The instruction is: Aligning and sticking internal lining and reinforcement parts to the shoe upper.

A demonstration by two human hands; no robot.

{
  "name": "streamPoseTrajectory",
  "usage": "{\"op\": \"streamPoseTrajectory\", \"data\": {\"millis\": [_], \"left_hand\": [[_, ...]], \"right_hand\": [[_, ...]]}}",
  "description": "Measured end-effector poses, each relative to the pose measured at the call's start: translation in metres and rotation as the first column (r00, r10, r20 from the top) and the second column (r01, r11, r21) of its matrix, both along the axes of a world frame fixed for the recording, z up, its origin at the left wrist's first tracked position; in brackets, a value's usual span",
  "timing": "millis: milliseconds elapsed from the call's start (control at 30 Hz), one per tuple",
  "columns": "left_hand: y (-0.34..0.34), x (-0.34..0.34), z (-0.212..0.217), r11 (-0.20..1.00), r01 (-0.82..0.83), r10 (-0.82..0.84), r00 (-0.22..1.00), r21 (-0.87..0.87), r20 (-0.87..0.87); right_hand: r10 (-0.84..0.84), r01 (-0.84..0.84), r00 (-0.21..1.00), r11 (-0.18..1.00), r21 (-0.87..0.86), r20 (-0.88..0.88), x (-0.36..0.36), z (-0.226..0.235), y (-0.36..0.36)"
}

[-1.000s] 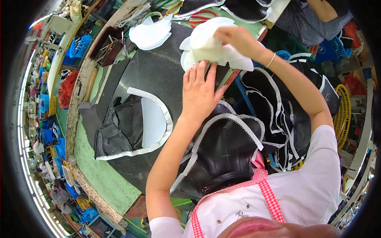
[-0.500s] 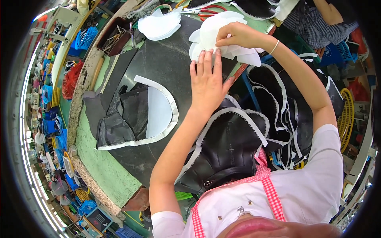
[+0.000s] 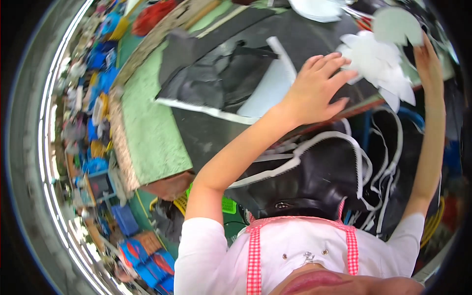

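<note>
My right hand [image 3: 428, 64] is raised at the far right, its fingers closed on the edge of a thin white rounded sheet [image 3: 396, 24] with a notch cut in it. Beside it a loose pile of similar white cut pieces [image 3: 376, 61] lies on the table. My left hand [image 3: 319, 88] hovers just left of that pile with its fingers spread, holding nothing. Under and beyond my left forearm rests a black leather piece [image 3: 201, 86] with white edge tape, and a pale sheet [image 3: 268, 91] lies on it.
Black leather pieces with white edging [image 3: 324, 172] hang over my lap and the table's near edge. Another stack of white pieces [image 3: 319, 10] is at the back. A dark mat [image 3: 196, 140] covers part of the green tabletop [image 3: 142, 118]. Blue bins [image 3: 125, 219] stand at left.
My right hand has lifted one white sheet off the pile and moved right with it. My left hand has come off the pile. The whole view has turned and shifted.
</note>
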State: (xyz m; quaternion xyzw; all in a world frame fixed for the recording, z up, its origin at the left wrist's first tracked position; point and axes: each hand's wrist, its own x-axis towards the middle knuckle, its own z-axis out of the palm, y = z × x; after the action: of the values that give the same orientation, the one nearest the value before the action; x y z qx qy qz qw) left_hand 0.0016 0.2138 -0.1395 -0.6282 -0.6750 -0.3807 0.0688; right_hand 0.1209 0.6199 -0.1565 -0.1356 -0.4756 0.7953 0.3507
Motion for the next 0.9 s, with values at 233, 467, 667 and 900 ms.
{"op": "streamPoseTrajectory", "data": {"millis": [233,467,667,900], "left_hand": [[-0.225,-0.06,0.023,0.746,-0.59,0.5,0.802,-0.309,-0.327],[-0.147,0.036,0.0,0.775,-0.461,0.485,0.872,-0.431,-0.061],[-0.181,0.003,0.033,0.926,-0.314,0.349,0.49,-0.211,0.799],[-0.22,-0.047,0.032,0.873,-0.242,0.485,0.356,-0.423,0.799]], "right_hand": [[0.312,-0.296,0.937,0.948,-0.116,0.158,0.044,-0.015,-0.057],[0.512,-0.503,0.852,0.858,-0.101,0.11,-0.024,0.039,-0.179],[0.616,-0.693,0.691,0.714,0.104,0.379,-0.033,0.075,-0.244],[0.708,-0.892,0.395,0.449,0.058,0.586,-0.084,0.055,-0.339]]}}
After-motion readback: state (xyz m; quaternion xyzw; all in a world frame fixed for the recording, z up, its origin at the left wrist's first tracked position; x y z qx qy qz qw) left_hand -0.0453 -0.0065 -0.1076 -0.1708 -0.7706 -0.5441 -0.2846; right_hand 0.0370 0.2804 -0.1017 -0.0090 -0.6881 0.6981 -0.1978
